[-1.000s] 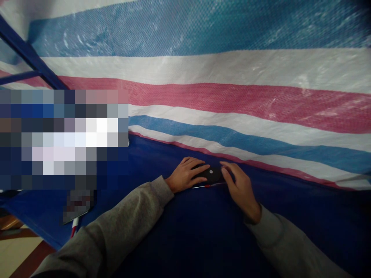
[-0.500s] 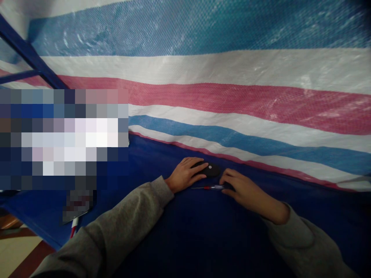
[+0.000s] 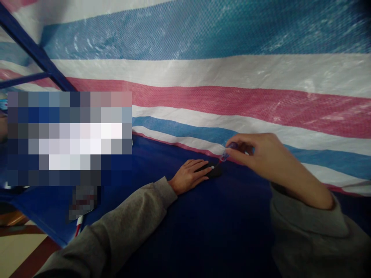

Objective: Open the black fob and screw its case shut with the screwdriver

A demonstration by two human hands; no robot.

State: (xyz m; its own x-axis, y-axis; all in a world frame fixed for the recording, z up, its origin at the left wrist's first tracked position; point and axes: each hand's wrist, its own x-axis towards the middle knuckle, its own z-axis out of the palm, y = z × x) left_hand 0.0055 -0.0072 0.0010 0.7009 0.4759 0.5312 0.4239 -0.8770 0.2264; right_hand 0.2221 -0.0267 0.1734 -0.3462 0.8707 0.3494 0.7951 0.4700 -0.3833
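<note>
A black oval thing that looks like a computer mouse (image 3: 215, 172) lies on the dark blue surface, with a small light dot on top. My left hand (image 3: 189, 176) grips its left end, fingers stretched along it. Above and to the right, my right hand (image 3: 255, 150) pinches a screwdriver (image 3: 225, 155) by its purplish, see-through handle. The screwdriver slants down to the left, its tip close to the light dot; whether it touches, I cannot tell. My fingers hide part of the handle.
Behind the mouse rises a striped plastic sheet (image 3: 203, 69) in blue, white and red. A blurred-out patch covers the left side. Blue frame bars (image 3: 50, 71) stand at the upper left. The blue surface (image 3: 203, 231) ends at a lower-left edge above the floor.
My right hand has lifted the screwdriver off the blue surface and swung it upright, tip down over the mouse. My left hand has stayed at the mouse. The view has shifted slightly.
</note>
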